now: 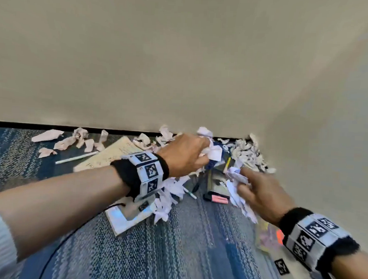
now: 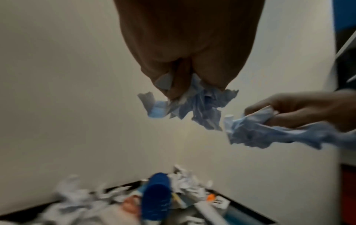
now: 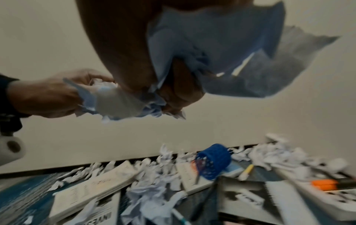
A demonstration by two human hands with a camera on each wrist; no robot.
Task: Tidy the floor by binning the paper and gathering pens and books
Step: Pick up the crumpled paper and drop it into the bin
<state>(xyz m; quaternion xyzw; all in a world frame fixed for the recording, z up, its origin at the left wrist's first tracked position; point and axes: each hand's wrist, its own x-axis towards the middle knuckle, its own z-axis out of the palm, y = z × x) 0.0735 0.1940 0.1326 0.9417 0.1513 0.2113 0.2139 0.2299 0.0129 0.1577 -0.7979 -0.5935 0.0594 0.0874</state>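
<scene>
My left hand [image 1: 190, 154] grips a wad of crumpled white paper [image 1: 214, 150], held above the floor near the wall corner. In the left wrist view the paper [image 2: 194, 105] sticks out below its curled fingers. My right hand [image 1: 259, 192] holds another bunch of torn paper [image 1: 237, 193], seen also in the right wrist view [image 3: 221, 60]. Below them lie several paper scraps [image 1: 248, 155], books [image 1: 107, 156] [image 3: 90, 187], a yellow pen [image 1: 227, 164], a white pen [image 1: 75, 158] and a pink marker [image 1: 217, 198]. A blue mesh pen cup [image 3: 213, 159] lies on its side.
Blue patterned carpet [image 1: 194, 246] covers the floor. Beige walls [image 1: 182, 64] meet in a corner at the right, with a black skirting strip [image 1: 51, 126]. More scraps [image 1: 68, 141] are strewn along the wall to the left. An open book [image 1: 128, 215] lies under my left wrist.
</scene>
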